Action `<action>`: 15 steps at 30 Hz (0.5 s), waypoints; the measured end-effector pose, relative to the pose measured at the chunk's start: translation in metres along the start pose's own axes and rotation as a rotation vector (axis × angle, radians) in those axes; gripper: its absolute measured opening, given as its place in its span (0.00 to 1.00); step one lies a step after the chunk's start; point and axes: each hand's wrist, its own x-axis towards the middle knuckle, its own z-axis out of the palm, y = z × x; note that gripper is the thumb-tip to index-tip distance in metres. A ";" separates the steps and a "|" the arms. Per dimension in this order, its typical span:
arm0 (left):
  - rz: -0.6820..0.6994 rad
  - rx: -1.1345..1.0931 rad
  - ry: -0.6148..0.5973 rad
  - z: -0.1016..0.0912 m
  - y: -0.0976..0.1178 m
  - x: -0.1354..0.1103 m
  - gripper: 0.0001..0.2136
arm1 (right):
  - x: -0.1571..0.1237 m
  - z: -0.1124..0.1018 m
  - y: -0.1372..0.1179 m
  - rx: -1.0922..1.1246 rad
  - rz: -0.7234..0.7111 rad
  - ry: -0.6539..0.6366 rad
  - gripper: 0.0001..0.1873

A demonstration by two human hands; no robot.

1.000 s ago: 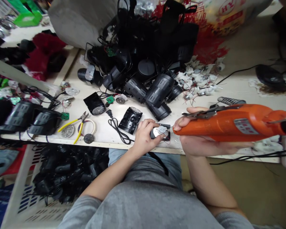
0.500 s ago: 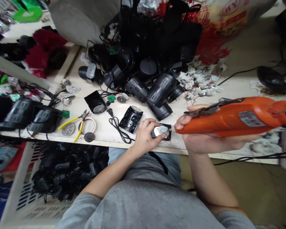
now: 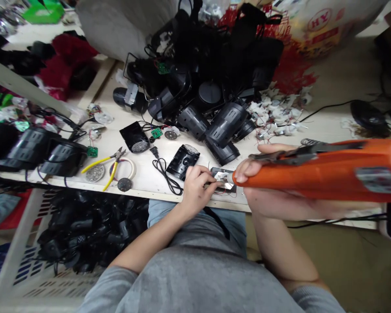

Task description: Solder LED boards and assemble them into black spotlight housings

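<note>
Below, a white crate holds black lamp housings (heaped).

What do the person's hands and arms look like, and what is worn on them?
The left hand and right hand are bare, without gloves. The forearms are bare too, and the loose grey sleeves end near the elbows.

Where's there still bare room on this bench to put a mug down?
Best is the bare bench right of the white plastic parts, above the orange electric screwdriver. A smaller patch lies between the black panel and the yellow-handled pliers. The black lamp housings crowd the middle.
</note>
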 end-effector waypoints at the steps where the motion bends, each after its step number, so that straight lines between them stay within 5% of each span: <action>1: -0.021 -0.002 0.004 0.000 -0.002 -0.001 0.10 | 0.001 0.004 0.006 0.038 -0.011 0.031 0.44; 4: -0.055 -0.045 -0.016 0.000 -0.005 -0.003 0.11 | 0.004 0.010 0.020 0.192 0.040 0.104 0.46; 15: -0.107 -0.159 -0.062 0.009 -0.005 -0.002 0.10 | 0.007 0.013 0.027 0.213 0.118 0.103 0.45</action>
